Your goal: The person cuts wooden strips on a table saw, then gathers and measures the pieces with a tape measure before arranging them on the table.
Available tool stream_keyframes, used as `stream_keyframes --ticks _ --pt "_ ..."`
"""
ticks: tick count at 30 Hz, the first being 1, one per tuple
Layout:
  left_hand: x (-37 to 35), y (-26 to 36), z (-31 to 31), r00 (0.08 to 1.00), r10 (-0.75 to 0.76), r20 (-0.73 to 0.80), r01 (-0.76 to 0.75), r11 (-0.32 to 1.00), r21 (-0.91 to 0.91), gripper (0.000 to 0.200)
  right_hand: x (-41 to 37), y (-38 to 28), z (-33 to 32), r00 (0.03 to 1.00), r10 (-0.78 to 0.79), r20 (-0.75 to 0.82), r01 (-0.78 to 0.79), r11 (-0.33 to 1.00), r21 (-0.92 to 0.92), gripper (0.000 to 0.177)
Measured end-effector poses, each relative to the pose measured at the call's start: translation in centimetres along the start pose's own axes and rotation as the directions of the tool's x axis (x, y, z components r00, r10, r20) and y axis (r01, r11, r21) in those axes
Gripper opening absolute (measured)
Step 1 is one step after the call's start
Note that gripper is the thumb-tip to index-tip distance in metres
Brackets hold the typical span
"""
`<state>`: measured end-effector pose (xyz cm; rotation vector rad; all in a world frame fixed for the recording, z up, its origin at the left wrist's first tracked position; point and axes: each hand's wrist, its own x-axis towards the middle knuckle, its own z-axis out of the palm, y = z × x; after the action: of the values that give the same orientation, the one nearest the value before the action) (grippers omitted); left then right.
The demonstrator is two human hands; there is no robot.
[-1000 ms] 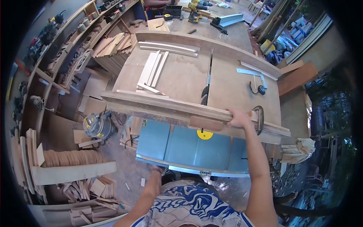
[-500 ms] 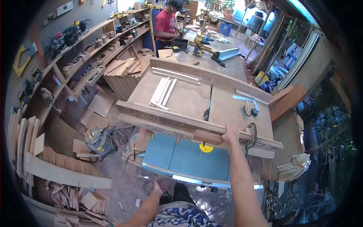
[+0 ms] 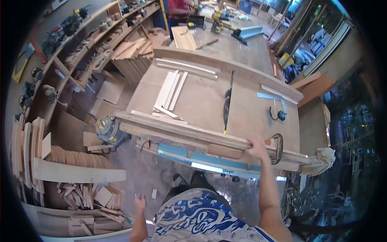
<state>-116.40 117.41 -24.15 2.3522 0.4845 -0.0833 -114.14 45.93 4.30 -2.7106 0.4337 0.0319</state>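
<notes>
My right hand (image 3: 257, 149) grips the near wooden fence of a plywood crosscut sled (image 3: 201, 99). Beside that hand, a metal clamp (image 3: 277, 149) is fixed on the fence. A dark saw blade (image 3: 227, 105) shows in the sled's slot. Left of the slot lie several pale wood strips (image 3: 171, 90); a metal square (image 3: 271, 97) and a tape measure (image 3: 281, 115) rest on the right. Only the front strip of the blue table saw (image 3: 195, 156) shows under the sled. Low at my left side hangs my left hand (image 3: 140, 201), loosely curled, with nothing visible in it.
A shop vacuum (image 3: 111, 131) stands on the floor to the left, near stacked boards and offcuts (image 3: 80, 195). Tool shelves (image 3: 92, 48) line the left wall. Beyond the sled, a person in a red shirt (image 3: 177, 5) stands by a workbench with drills (image 3: 217, 22).
My right hand has drawn the sled toward me, covering most of the blue saw top and showing more blade in the slot. My left hand has swung lower and left. The view tilts further down.
</notes>
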Motion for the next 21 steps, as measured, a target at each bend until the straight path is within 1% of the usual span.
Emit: stream_keyframes --ticks 1,2,3,4,5,6,7,8,9,10,12,13,14,15,16,17,18,19,20,21 --pt "-1.8 2.9 -0.9 1.000 -0.016 0.018 0.015 1.000 0.026 0.031 -0.8 0.9 -0.5 0.999 0.018 0.030 -0.018 1.000 0.006 0.061" --pt "-3.5 6.2 -1.2 0.997 0.068 -0.048 -0.066 0.997 0.030 0.025 -1.4 2.2 -1.1 0.995 0.046 0.087 -0.075 0.928 0.365 0.054" --pt "-4.7 9.8 -1.4 0.981 0.153 -0.118 -0.150 0.988 0.033 0.020 -1.5 3.1 -1.6 0.988 0.055 0.141 -0.137 0.729 0.670 0.047" --pt "-5.6 13.9 -1.4 0.983 0.147 -0.108 -0.142 0.989 0.046 0.020 -0.9 3.7 -2.2 0.986 0.062 0.157 -0.153 0.725 0.671 0.047" --pt "-6.2 18.0 -1.2 0.929 0.356 -0.102 -0.357 0.934 0.009 0.014 0.0 4.3 -2.7 0.979 0.115 0.169 -0.191 0.810 0.554 0.044" --pt "-6.6 22.5 -0.8 0.832 0.545 -0.105 -0.550 0.834 -0.031 0.009 1.0 5.2 -3.1 0.970 0.165 0.176 -0.226 0.878 0.423 0.042" --pt "-7.0 27.5 -0.2 0.749 0.653 -0.113 -0.663 0.739 -0.122 0.007 2.1 6.6 -2.3 0.968 0.165 0.187 -0.231 0.876 0.423 0.042" --pt "-6.6 33.0 0.3 0.648 0.749 -0.137 -0.759 0.618 -0.207 0.007 3.8 8.0 -1.0 0.981 0.100 0.167 -0.150 0.934 0.324 0.042" --pt "-6.0 38.4 0.9 0.528 0.835 -0.159 -0.842 0.490 -0.223 0.007 5.6 9.4 -0.1 0.988 0.028 0.153 -0.062 0.973 0.223 0.042" --pt "-5.3 43.3 1.6 0.400 0.899 -0.176 -0.904 0.356 -0.236 0.007 7.0 10.4 0.5 0.986 0.023 0.163 -0.062 0.970 0.233 0.042" --pt "-3.4 51.9 4.0 0.326 0.934 -0.143 -0.920 0.280 -0.273 0.009 9.3 12.0 2.1 0.916 0.121 0.383 -0.181 0.976 0.123 0.039" --pt "-2.0 55.4 5.7 0.343 0.936 -0.082 -0.905 0.306 -0.297 0.009 9.7 12.2 2.3 0.910 0.115 0.398 -0.182 0.974 0.136 0.039" --pt "-0.2 59.4 7.9 0.363 0.932 -0.024 -0.886 0.337 -0.319 0.010 10.7 12.2 1.2 0.915 0.090 0.393 -0.163 0.974 0.156 0.035" --pt "1.1 62.3 9.5 0.425 0.894 0.140 -0.841 0.447 -0.305 0.011 10.6 12.1 0.4 0.919 0.068 0.389 -0.147 0.973 0.177 0.032" --pt "2.1 64.5 11.0 0.478 0.825 0.301 -0.787 0.555 -0.271 0.013 10.5 12.1 -0.1 0.910 0.061 0.410 -0.150 0.970 0.189 0.032" --pt "3.4 66.1 12.6 0.490 0.813 0.315 -0.781 0.569 -0.255 0.013 10.5 12.0 -0.9 0.929 0.050 0.366 -0.153 0.954 0.258 0.027" --pt "4.9 67.8 14.6 0.438 0.757 0.484 -0.811 0.566 -0.151 0.016 11.1 12.3 -1.9 0.947 0.042 0.317 -0.150 0.934 0.325 0.025" --pt "5.7 68.7 16.2 0.386 0.666 0.638 -0.841 0.539 -0.054 0.020 11.1 12.7 -2.6 0.943 0.034 0.331 -0.151 0.930 0.334 0.025" --pt "6.0 69.2 17.8 0.397 0.652 0.646 -0.836 0.548 -0.040 0.020 11.0 13.1 -3.0 0.967 0.013 0.255 -0.138 0.867 0.479 0.022" --pt "6.1 69.6 19.3 0.320 0.600 0.733 -0.866 0.499 -0.031 0.021 11.1 13.3 -3.3 0.983 0.006 0.181 -0.117 0.782 0.612 0.020"
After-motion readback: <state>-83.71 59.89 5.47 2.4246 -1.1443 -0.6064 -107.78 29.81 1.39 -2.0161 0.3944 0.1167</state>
